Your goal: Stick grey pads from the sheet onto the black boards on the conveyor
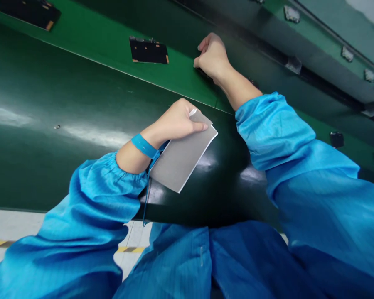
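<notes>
My left hand (pixel 182 120) is closed on a thin grey rectangular panel (pixel 187 155) with white edges, its thumb flat across the top face. The panel hangs tilted over the dark green table edge. Farther up and to the right, my right hand (pixel 213 56) is over the green strip, its fingers curled and pinched together. Just below those fingers the edge of a dark flat piece (pixel 205 75) shows; the hand hides most of it, and what the fingertips hold cannot be made out. A black panel with copper-coloured corners (pixel 149 50) lies left of my right hand.
Another black panel (pixel 26 12) lies at the upper left on the green strip (pixel 90 45). A dark rail (pixel 258 50) runs along the back, with small silvery pieces (pixel 291 14) beyond it. A small dark item (pixel 336 139) lies at right. A small bit (pixel 57 127) sits on the dark green surface (pixel 34 166).
</notes>
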### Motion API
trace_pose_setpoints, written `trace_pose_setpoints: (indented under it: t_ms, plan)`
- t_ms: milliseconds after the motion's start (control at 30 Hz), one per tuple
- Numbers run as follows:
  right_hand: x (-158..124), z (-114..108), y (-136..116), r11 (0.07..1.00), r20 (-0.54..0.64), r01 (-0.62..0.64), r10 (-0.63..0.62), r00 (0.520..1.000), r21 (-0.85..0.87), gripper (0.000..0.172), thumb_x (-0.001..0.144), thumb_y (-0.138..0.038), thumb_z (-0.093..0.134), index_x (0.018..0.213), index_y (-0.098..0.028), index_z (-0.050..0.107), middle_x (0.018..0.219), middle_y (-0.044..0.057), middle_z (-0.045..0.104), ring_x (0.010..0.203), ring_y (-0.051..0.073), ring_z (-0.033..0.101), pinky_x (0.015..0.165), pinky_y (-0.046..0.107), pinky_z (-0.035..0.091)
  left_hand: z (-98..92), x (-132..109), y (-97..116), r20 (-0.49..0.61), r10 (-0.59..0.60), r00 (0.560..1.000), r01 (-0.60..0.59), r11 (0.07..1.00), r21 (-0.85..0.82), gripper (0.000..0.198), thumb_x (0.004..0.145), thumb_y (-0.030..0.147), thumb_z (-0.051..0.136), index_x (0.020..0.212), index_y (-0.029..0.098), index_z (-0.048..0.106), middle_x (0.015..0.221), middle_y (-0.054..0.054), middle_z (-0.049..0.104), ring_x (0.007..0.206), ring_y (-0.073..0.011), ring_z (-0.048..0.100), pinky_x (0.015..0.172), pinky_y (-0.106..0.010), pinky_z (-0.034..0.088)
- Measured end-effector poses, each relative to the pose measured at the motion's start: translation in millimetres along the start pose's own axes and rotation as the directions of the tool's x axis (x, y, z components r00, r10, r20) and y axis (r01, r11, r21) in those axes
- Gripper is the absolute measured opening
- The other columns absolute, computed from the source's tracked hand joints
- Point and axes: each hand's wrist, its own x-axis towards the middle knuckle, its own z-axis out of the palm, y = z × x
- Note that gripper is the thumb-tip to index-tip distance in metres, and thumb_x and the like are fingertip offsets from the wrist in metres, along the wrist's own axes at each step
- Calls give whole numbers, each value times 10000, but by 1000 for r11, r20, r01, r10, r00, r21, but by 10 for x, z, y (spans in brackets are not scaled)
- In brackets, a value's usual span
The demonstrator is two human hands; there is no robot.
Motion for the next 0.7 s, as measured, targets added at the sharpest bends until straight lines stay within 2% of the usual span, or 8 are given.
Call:
trace_pose_setpoints:
  t_ms: [67, 133, 333, 567, 700]
  plan:
    - [-61, -41, -77, 992, -103, -111, 104, 989, -62, 488, 700, 181, 614, 847, -232, 399, 822, -58, 450, 691, 77, 383, 560, 250, 245, 3, 2, 1, -8, -11, 1000, 11, 1000, 1, 332, 688, 243, 940, 907, 107, 731, 791, -34, 653, 936, -312, 717, 827, -376, 575]
    - [-125, -86, -149, 980, -148, -173, 158, 976, -94, 461, 711, 158, 651, 839, -219, 419, 854, -51, 476, 697, 66, 394, 554, 244, 255, 5, 3, 4, -7, -21, 1000, 21, 1000, -8, 352, 671, 232, 954, 921, 117, 733, 779, -24, 663, 964, -307, 708, 855, -378, 576]
    - [-254, -224, -177, 970, -122, -238, 232, 965, -42, 453, 789, 113, 696, 896, -223, 411, 919, -46, 499, 684, 38, 430, 543, 208, 301, 0, 1, 16, 3, -31, 1000, 31, 1000, 2, 340, 687, 253, 964, 901, 124, 733, 771, -18, 685, 974, -275, 683, 888, -369, 570]
    - [-330, -300, -170, 961, -174, -253, 231, 957, -115, 464, 718, 171, 635, 828, -219, 409, 954, -1, 522, 787, 77, 414, 589, 194, 277, -5, 8, -10, -2, -8, 1000, 8, 1000, 27, 337, 684, 301, 967, 858, 129, 735, 798, -43, 698, 971, -292, 691, 857, -367, 568]
    - [-411, -366, -259, 924, -148, -300, 271, 951, -236, 437, 778, 117, 637, 825, -232, 380, 971, -6, 509, 756, 52, 425, 586, 197, 302, -1, 12, -16, -16, 1, 1000, -1, 1000, 15, 323, 662, 302, 981, 789, 143, 730, 782, -45, 694, 971, -309, 694, 860, -384, 558]
